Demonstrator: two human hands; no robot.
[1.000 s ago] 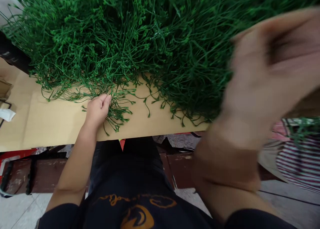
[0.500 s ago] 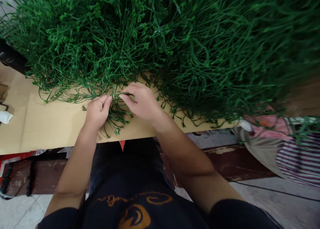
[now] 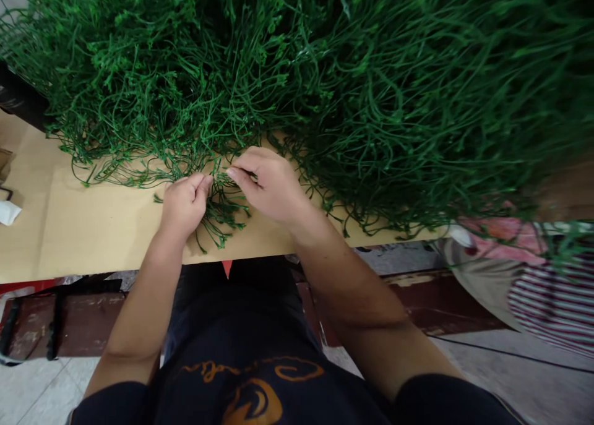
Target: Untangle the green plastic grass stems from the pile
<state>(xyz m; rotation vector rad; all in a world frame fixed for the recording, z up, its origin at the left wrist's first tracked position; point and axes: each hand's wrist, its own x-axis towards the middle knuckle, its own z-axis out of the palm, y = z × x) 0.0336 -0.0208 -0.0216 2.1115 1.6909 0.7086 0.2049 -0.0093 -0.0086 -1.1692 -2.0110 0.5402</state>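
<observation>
Thin green plastic plant stems with small forked tips lie in a large tangled heap (image 3: 195,78) across the far side of the tabletop. My left hand (image 3: 185,205) is closed, thumb against the curled fingers, on a green plastic stem at the near edge of the heap. Close on its right, my right hand (image 3: 266,180) pinches at a green stem between thumb and forefinger; the exact piece is hard to make out. Between and below the hands, a small spread of green stems (image 3: 223,218) rests on the tan table surface (image 3: 102,227).
A dark cylindrical object (image 3: 21,97) stands at the left beside the heap. Something white (image 3: 9,213) lies at the left edge. To the right sits another person in striped clothing (image 3: 552,295), near a pink cloth (image 3: 505,233). A reddish-brown bench (image 3: 88,326) is below the table.
Both hands have shifted slightly right in the picture, staying close together with fingers still pinched. The view has moved a little; the heap looks much the same.
</observation>
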